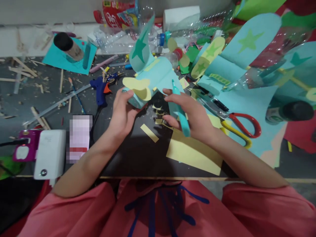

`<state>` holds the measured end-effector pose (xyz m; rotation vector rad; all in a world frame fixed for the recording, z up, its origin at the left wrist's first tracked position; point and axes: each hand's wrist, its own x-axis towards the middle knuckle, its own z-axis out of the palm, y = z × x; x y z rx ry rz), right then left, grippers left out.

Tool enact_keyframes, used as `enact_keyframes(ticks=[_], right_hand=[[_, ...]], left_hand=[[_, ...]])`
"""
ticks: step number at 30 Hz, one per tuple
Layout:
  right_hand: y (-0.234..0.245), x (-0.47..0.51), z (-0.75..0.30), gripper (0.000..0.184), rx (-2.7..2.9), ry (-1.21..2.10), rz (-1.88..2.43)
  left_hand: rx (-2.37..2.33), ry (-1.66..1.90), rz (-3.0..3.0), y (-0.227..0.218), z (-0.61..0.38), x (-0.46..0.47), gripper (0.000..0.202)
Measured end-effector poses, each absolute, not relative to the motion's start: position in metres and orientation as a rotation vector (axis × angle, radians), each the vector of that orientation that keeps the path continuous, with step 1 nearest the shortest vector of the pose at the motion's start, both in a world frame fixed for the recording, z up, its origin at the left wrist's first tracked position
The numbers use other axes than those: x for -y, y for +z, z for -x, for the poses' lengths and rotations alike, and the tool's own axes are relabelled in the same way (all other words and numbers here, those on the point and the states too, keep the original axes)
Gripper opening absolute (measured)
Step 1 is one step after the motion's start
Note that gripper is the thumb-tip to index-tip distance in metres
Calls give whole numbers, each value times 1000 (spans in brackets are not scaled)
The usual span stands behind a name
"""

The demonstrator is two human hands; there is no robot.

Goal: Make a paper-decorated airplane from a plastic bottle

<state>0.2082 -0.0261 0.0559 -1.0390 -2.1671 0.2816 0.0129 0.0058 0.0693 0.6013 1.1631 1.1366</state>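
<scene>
Paper model [153, 74]: light-blue craft with a green star fin and yellow discs, being held up over the dark tabletop [138, 158] at centre, just far of both hands.
Left hand [123, 112]: gripping the model's near-left end, fingers curling around a yellow disc.
Right hand [195, 118]: clasping a teal pen-like stick [182, 117], fingertips touching the model's near edge.
Yellow sheet [197, 154]: lying under the right wrist.
Scissors [238, 126]: lying right of the right hand.
Glue gun [100, 88]: lying far-left of the left hand.
</scene>
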Motion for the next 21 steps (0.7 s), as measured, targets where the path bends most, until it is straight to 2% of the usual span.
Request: enact_keyframes(ticks=[3, 8, 12, 17, 21], right_hand=[[55, 32, -228, 25, 2001, 135, 1012], [39, 40, -255, 24, 1778, 63, 1008], [34, 44, -268, 24, 1856, -5, 1068], [51, 36, -271, 18, 2077, -97, 1224], [50, 29, -263, 26, 2282, -65, 1193]], left_hand=[[-1164, 1259, -643, 70, 4, -13, 16], [-1248, 1193, -619, 64, 19, -23, 20], [-1248, 1164, -613, 58, 13, -27, 24], [-1218, 1105, -603, 55, 2, -31, 24], [-1308, 1060, -569, 51, -4, -30, 26]])
